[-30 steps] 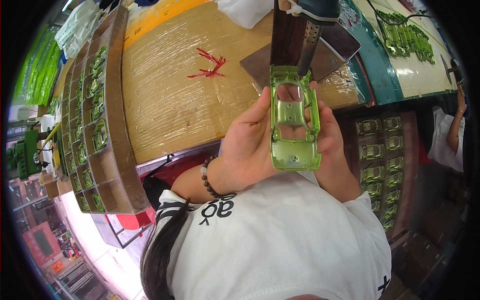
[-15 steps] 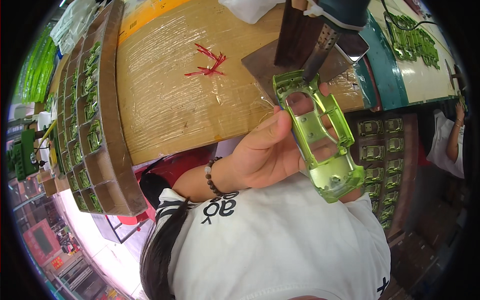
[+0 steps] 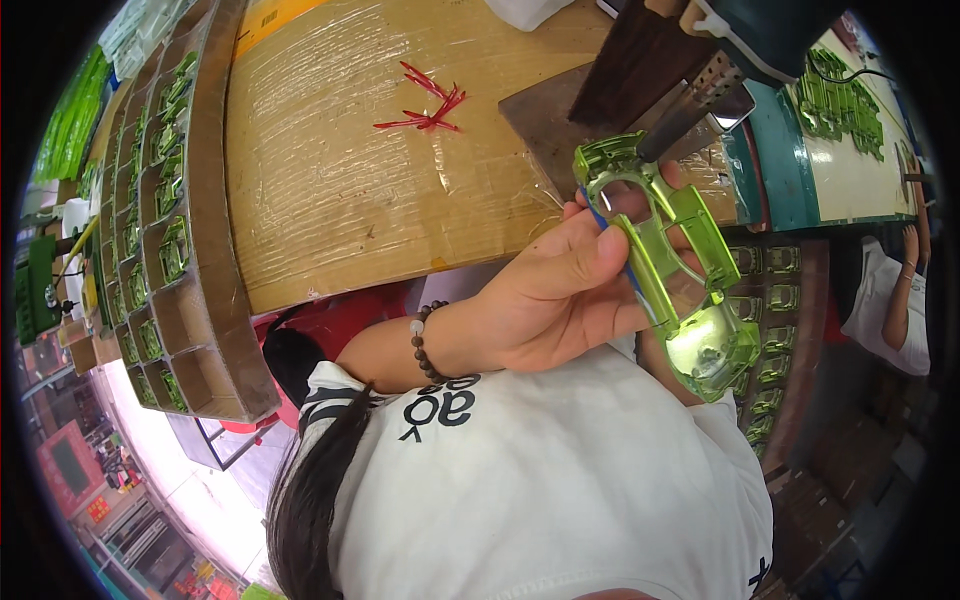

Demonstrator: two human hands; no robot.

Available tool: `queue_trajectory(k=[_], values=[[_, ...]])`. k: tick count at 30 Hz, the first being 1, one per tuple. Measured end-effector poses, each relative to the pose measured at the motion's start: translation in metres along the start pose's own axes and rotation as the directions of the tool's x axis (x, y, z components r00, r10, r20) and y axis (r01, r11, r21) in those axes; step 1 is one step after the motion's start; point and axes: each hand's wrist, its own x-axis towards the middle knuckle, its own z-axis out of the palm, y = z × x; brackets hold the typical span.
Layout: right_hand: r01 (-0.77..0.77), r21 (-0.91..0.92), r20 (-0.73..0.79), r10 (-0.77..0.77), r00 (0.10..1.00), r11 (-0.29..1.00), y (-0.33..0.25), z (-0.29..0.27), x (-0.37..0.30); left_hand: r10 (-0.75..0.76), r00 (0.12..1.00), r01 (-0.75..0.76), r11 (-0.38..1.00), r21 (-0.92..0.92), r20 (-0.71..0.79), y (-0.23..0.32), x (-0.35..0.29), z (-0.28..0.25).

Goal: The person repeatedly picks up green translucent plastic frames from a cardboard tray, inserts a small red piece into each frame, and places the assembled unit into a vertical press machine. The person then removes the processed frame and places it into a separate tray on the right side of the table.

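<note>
Green car shell (image 3: pixel 652 245) sits in your left grip (image 3: pixel 560 285), raised in front of your chest and slanted, its upper end leaning left and its lower end right. That grip is closed on the left long side, thumb over the edge beside the cutouts. Your right grip (image 3: pixel 687 293) is largely hidden behind the shell, skin showing through a cutout, so you cannot tell whether it clamps or merely steadies.

Judge the piece light and stiff: hollow, thin-walled, probably hard plastic. Its glossy skin is likely slick, so pinch it by the long sides, where the wall looks sturdiest. Spare the narrow pillars around the cutouts; they seem likeliest to crack if you squeeze or twist.

Just above the grip, the shell's upper end meets or nearly meets the nozzle of a tool (image 3: pixel 712 85) with a perforated barrel; contact is unclear. A fingertip (image 3: pixel 672 175) shows past the shell near that nozzle; if it runs hot, hold lower down the sides.

Up and left of the grip, red slivers (image 3: pixel 430 115) lie on the bench (image 3: pixel 320 200). Farther left stands a divided tray (image 3: pixel 225 300) of green parts; right of the grip, lower down, more green shells (image 3: pixel 783 297) lie in rows.
</note>
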Motion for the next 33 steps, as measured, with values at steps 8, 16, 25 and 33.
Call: queue_trajectory(k=[8, 16, 25, 33], values=[[0.051, -0.069, 0.019, -0.050, 0.999, 0.996, -0.002, -0.007, 0.001, -0.016, 1.000, 0.016, 0.999, 0.036, 0.008, -0.002, 0.002, 0.002], [0.115, -0.184, 0.004, -0.116, 0.993, 0.976, -0.005, -0.012, -0.003, -0.014, 1.000, 0.013, 1.000, -0.028, -0.019, -0.005, 0.003, 0.005], [0.216, -0.359, -0.008, -0.234, 0.972, 0.908, -0.012, -0.025, -0.011, -0.007, 1.000, 0.007, 1.000, 0.022, -0.005, -0.005, 0.008, 0.007], [0.285, -0.272, -0.098, -0.321, 0.942, 0.919, -0.012, -0.081, -0.009, 0.026, 0.999, -0.029, 0.998, 0.052, 0.042, -0.006, 0.016, -0.009]])
